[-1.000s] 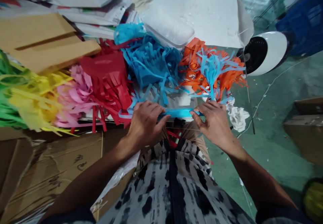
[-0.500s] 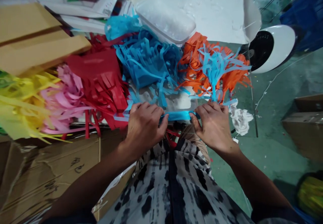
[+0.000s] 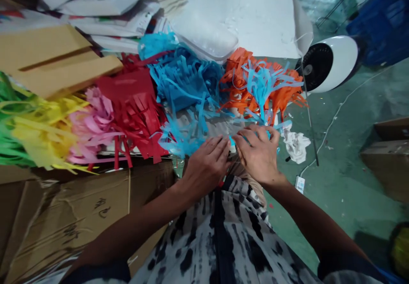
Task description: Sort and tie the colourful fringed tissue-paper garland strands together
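Note:
At the near edge of the worktop, both hands work on a fringed blue tissue-paper tassel (image 3: 183, 137). Its loose strips fan out left of my left hand (image 3: 209, 162), whose fingers are pressed together over the rolled middle. Close beside it, my right hand (image 3: 258, 152) curls its fingers over the same paper; a little blue shows between the hands. Just beyond the right hand, a light blue fringed bunch (image 3: 262, 83) lies on orange fringed paper (image 3: 287, 98). Whether that bunch joins the held paper is hidden.
Fringed paper in blue (image 3: 187, 77), red (image 3: 131, 100), pink (image 3: 92, 126), yellow (image 3: 44, 126) and green (image 3: 12, 143) lies leftward. A clear plastic lid (image 3: 207, 41), a white fan (image 3: 338, 62) and crumpled white paper (image 3: 297, 145) are nearby. A cardboard box (image 3: 79, 215) stands below left.
My left hand has moved right, close to my right hand, covering most of the blue rolled stretch. More blue fringe now shows to its left. The view has shifted slightly.

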`<state>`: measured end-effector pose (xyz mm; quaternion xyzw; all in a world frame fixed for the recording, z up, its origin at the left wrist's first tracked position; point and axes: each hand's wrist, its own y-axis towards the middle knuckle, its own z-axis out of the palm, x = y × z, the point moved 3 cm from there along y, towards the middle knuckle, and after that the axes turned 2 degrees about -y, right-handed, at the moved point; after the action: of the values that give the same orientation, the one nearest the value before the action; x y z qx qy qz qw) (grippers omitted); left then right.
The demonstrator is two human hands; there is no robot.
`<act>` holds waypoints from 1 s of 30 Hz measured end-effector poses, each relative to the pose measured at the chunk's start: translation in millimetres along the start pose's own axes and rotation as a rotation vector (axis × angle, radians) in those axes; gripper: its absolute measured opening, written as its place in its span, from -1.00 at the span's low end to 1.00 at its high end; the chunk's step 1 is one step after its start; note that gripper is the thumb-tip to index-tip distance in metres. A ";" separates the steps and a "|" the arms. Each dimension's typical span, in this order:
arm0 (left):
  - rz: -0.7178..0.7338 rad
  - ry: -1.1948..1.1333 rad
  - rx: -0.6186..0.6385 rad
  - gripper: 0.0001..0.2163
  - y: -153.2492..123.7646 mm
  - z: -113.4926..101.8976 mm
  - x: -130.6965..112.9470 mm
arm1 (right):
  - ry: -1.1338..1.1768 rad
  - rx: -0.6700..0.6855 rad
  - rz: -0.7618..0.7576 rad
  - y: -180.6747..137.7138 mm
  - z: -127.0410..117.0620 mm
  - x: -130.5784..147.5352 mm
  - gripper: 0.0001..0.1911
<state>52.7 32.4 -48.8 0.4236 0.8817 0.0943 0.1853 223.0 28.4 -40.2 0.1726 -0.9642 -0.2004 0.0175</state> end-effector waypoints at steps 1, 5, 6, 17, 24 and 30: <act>-0.017 0.007 0.018 -0.55 -3.1 4.0 -0.9 | 0.005 -0.015 -0.020 -3.4 -0.7 -0.5 -0.86; -0.006 0.035 0.037 -0.49 -9.9 10.5 -2.0 | 0.017 -0.019 -0.071 -17.8 -4.3 2.1 -0.69; -0.003 0.039 0.034 -0.48 -10.5 10.4 -2.2 | 0.024 0.002 -0.077 -20.4 -4.8 3.7 -0.66; -0.070 0.203 -0.150 -0.84 -54.7 -54.3 42.3 | 0.083 0.052 -0.028 -26.4 -7.2 -10.7 -0.72; 0.041 0.056 -0.207 -0.77 -14.4 -28.7 18.3 | 0.087 0.050 -0.065 -9.0 -13.7 -8.2 -0.77; 0.109 0.085 -0.143 -0.83 3.1 2.8 21.2 | 0.078 0.094 -0.106 -0.3 -17.2 -9.4 -0.74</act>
<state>43.9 50.9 -55.6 0.4522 0.8554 0.1847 0.1721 233.7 24.8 -24.3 0.2316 -0.9607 -0.1487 0.0362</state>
